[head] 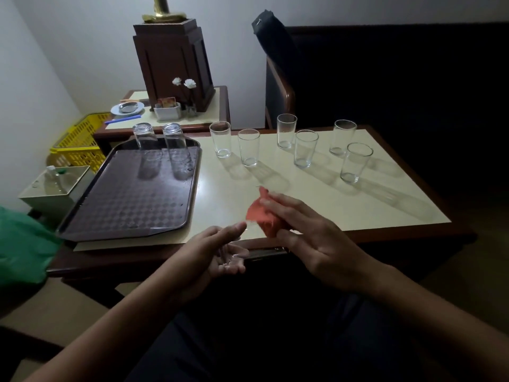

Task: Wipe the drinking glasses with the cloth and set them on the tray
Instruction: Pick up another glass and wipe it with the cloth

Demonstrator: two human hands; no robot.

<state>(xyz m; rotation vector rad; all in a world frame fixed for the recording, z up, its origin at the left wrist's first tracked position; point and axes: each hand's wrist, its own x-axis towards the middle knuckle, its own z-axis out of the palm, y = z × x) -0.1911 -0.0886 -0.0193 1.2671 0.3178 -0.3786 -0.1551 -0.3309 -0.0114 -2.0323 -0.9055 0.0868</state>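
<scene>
One held glass (pixel 233 245) is in work, low over the person's lap and just off the near edge of the table (pixel 330 213). The left hand (pixel 213 255) cups it from below, fingers curled round its wall, with the base toward the palm and the mouth turned to the other hand. The right hand (pixel 316 244) has its fingers closed over a bunched red cloth (pixel 260 216) and presses it at the glass's mouth; the thumb is hidden.

The glass looks thin, light and rigid. It is probably slick and would break on a fall, so the wall is the safer hold, not the rim. The cloth is soft and crumples to fit inside. Held where it is, nothing lies beneath the glass but the lap.

To the left, the dark tray (pixel 124 213) sits at the table's end, its near corner reaching the edge. Most of its patterned floor is free, which gives easy room to set a glass down. Two inverted glasses (pixel 146 148) stand side by side, apart, at its far rim.

Six upright glasses (pixel 305 148) stand further back on the pale tabletop in loose pairs, none touching. The leftmost is just beside the tray's far right corner, so a hand reaching there should likely come from above. Beyond, a side table (pixel 212 117) carries a wooden stand.
</scene>
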